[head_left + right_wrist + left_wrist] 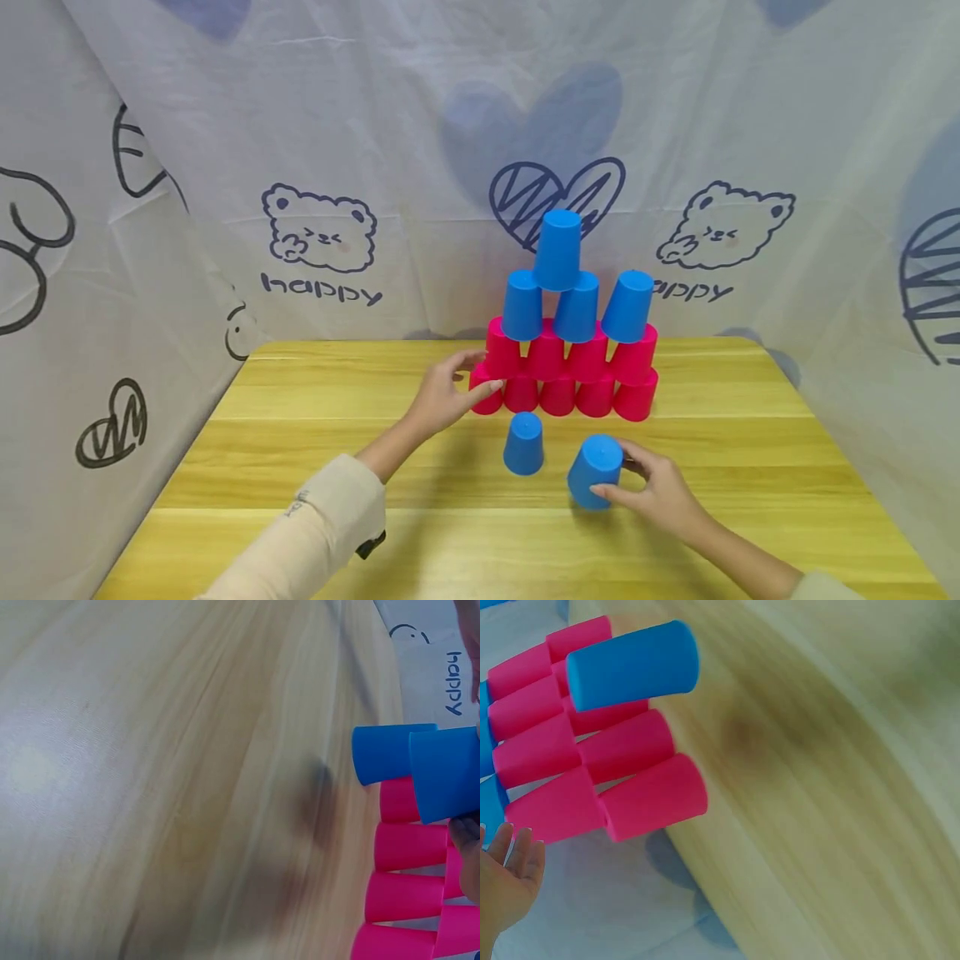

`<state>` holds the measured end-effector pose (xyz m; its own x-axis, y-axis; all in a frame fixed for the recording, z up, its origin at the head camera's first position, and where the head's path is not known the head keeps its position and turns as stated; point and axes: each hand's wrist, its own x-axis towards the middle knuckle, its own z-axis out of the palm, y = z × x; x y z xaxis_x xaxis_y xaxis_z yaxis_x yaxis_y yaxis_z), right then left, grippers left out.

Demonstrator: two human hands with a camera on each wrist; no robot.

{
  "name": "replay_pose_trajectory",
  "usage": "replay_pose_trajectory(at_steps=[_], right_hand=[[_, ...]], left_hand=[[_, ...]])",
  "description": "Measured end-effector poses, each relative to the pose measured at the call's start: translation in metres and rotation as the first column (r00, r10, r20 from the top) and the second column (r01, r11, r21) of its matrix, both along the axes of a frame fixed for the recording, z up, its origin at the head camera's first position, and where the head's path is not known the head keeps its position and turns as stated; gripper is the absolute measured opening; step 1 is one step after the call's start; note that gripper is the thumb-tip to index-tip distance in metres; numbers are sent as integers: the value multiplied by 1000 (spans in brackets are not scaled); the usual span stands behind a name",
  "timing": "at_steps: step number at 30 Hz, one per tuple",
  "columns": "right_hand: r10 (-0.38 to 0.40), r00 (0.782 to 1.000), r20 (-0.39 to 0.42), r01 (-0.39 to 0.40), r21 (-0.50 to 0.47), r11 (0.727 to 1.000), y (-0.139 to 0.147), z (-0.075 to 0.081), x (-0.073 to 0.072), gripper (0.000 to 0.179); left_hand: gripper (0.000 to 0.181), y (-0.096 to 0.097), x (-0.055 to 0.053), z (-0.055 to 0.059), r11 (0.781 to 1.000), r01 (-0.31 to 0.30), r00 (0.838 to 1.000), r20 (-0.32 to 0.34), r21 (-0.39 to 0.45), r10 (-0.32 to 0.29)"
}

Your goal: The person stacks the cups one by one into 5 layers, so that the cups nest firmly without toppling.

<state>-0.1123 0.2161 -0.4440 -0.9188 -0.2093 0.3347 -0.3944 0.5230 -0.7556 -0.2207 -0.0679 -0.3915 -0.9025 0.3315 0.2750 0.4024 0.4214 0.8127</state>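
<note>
A blue cup, upside down, is gripped by my right hand between thumb and fingers; in the right wrist view its rim stands off the tabletop. A second blue cup stands mouth down on the table in front of a stack. That stack has two rows of pink cups, then three blue cups, with one blue cup on top. My left hand is at the stack's left end, thumb and fingers spread beside the pink cups. Whether it touches them I cannot tell.
The wooden table extends to both sides and in front of the stack. Behind it hangs a white cloth printed with bears and hearts. The rightmost blue cup of the third row leans slightly.
</note>
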Motion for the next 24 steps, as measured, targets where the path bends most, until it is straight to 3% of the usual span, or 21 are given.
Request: replay_pose_trajectory(at_steps=[7,12,19,24], right_hand=[[-1,999,-48,1,-1,1000,4,8,-4,47],[-15,998,-61,14,-4,1000,6,15,-7,50],[-4,992,-124,3,-3,1000,9,23,-15,53],[-18,991,-136,20,13,1000,9,28,-20,54]], left_hand=[[62,4,9,-23,1000,10,998,56,7,-11],[57,9,14,-37,999,23,995,99,40,-27],[57,16,19,-56,997,73,992,104,26,-75],[54,19,23,-66,997,71,991,115,24,-73]])
